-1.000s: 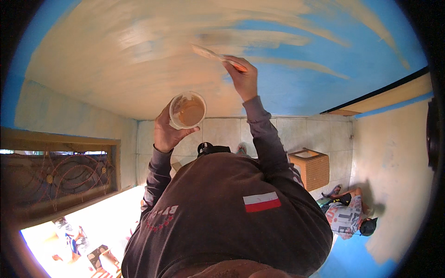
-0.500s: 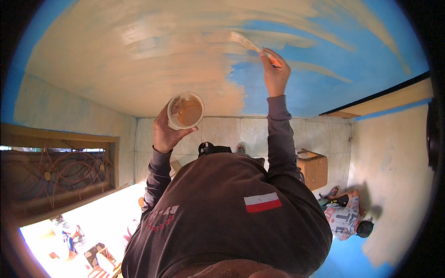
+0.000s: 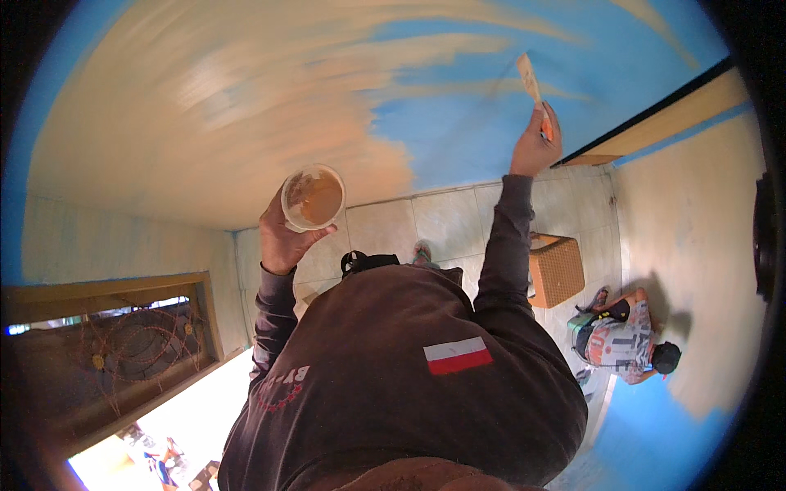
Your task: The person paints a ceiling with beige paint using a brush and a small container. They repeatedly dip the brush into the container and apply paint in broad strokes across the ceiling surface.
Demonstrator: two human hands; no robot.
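Observation:
My left hand (image 3: 282, 241) is wrapped round a clear round tub (image 3: 292, 214) of peach-beige paint (image 3: 321, 196), tilted so that I see into it. Up and to the right, my right hand (image 3: 536, 149) grips the orange handle of a paintbrush (image 3: 530, 78). The brush's pale bristles point up in front of the wall (image 3: 458, 147); whether they touch it I cannot tell. Beige paint covers the wall's left and middle, with streaks running right into the bright blue.
A tan woven-look box (image 3: 557, 272) stands on the tiled floor (image 3: 385, 225) to my right. Beyond it a person (image 3: 622, 344) crouches by the right-hand wall (image 3: 679, 245). At left is a window opening (image 3: 106, 352) with a scrolled metal grille. A dark-edged wooden board (image 3: 679, 123) runs along the right.
My right hand has carried the paintbrush right and slightly down, off the beige area, and its bristles now point up. The tub sits slightly lower and further left in view.

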